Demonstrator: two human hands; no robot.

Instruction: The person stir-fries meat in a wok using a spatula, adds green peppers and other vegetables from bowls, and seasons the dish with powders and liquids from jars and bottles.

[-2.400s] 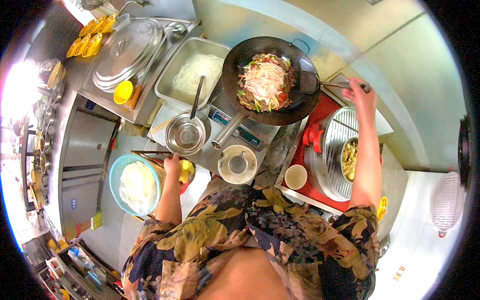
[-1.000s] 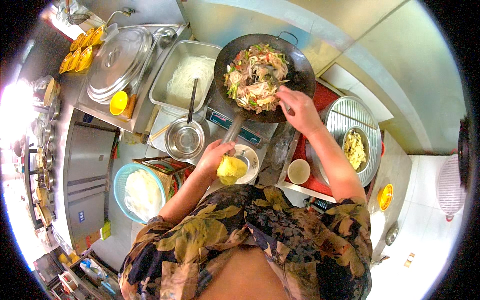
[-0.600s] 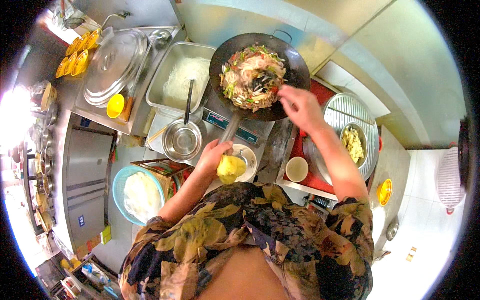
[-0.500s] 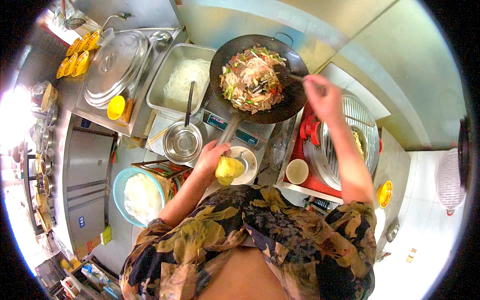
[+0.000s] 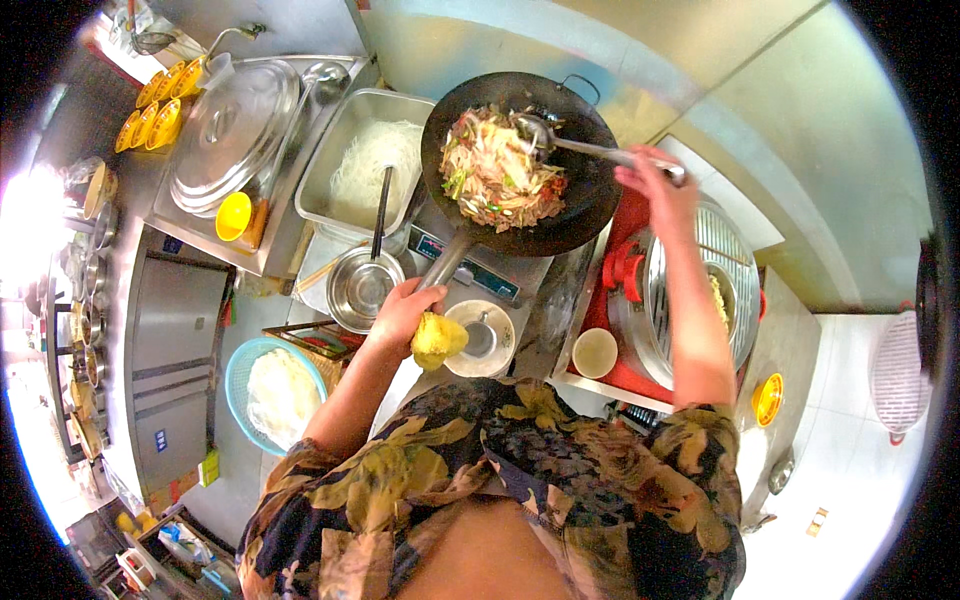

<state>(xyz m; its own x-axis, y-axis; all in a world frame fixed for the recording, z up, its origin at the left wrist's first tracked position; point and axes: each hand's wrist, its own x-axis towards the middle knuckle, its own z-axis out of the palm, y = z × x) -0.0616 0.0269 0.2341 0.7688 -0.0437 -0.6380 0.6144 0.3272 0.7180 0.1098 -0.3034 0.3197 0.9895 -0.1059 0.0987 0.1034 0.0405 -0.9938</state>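
A dark wok (image 5: 592, 200) sits on the cooktop ahead of me, tilted slightly. My left hand (image 5: 402, 316) is closed around its metal handle (image 5: 448, 260). A yellow cloth-like wad (image 5: 438, 340) sticks out by that hand, at the handle's end. Up at the right, my right hand (image 5: 664, 186) grips a metal ladle (image 5: 592, 149), slightly blurred. The ladle's bowl touches the far right side of the food in the wok, a mix of noodles, meat strips and green and red vegetable pieces (image 5: 503, 175). Under the wok's handle stands a white bowl (image 5: 505, 340) with metal inside.
Left of the wok are a steel tray (image 5: 318, 200) of white noodles and a steel bowl (image 5: 360, 290). A lidded pot (image 5: 225, 135) stands farther left. On the right is a large steamer pot (image 5: 655, 340) beside a pale cup (image 5: 595, 353). A blue basket (image 5: 235, 375) sits lower left.
The ladle has swung left into the food, its bowl now visible, and my right hand has shifted slightly. My left hand has moved a little left with the handle. The food is heaped differently.
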